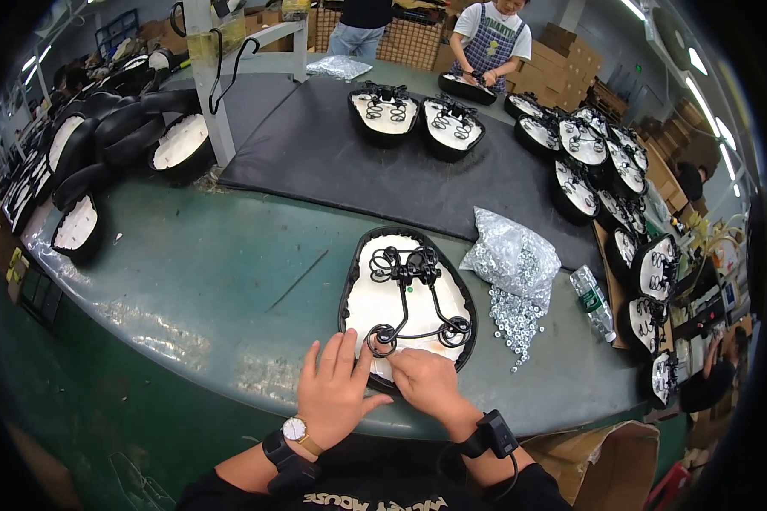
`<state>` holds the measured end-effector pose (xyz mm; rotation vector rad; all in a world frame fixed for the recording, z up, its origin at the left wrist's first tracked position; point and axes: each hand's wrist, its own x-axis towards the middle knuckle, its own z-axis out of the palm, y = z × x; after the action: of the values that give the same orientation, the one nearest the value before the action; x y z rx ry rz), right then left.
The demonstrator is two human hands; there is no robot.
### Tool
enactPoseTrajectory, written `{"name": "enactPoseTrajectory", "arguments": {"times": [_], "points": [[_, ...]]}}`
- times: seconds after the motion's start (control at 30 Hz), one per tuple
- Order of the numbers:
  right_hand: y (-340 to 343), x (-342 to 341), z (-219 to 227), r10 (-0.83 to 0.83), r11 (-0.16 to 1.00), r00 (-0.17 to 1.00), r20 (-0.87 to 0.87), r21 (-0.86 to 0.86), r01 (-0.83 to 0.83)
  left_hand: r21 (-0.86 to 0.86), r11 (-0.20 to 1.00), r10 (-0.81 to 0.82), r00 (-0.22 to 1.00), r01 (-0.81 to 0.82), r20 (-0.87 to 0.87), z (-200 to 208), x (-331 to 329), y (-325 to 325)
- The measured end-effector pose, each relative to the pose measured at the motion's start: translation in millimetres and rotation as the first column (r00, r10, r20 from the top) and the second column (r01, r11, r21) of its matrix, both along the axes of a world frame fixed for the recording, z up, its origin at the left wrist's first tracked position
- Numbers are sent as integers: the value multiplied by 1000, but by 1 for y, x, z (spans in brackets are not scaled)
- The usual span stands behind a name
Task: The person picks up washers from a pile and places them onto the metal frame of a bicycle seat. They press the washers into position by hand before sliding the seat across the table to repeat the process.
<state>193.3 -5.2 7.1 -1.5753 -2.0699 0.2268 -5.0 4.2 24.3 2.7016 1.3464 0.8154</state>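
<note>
A bicycle saddle (419, 319) lies upside down on the bench in front of me, its white underside up and its black cover gathered round the rim. On it sits a black wire spring frame (404, 298) with a clamp at the far end and coil springs at the corners. My left hand (336, 385) rests with fingers stretched over the saddle's near left edge. At the near left coil spring (381, 340), my right hand (426, 381) has its fingers bent and pressed together. Anything they hold is too small or hidden to make out.
Right of the saddle, a clear plastic bag (511, 247) spills small metal nuts (513, 322); a water bottle (593, 303) lies beyond. Two saddles with springs (385, 113) sit on the black mat (315, 162). More saddles crowd both sides. A co-worker (492, 43) handles a saddle across the bench.
</note>
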Motion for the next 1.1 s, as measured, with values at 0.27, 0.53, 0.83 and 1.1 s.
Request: {"name": "enactPoseTrajectory", "arguments": {"times": [0.27,0.53,0.83,1.1], "points": [[-1,-1,-1,19,1000,1000,-1,-17,-19,-20,993,-116,983,115,-145,15,5,10],[-6,-7,-2,-36,995,999,30,93,33,11,998,-58,993,59,-103,13,14,5],[1,-6,-1,-15,999,999,34,29,14,5,998,-58,991,59,-124,12,15,4],[0,-5,-2,-8,997,998,-57,77,12,-24,999,-33,992,31,-120,4,18,8]]}}
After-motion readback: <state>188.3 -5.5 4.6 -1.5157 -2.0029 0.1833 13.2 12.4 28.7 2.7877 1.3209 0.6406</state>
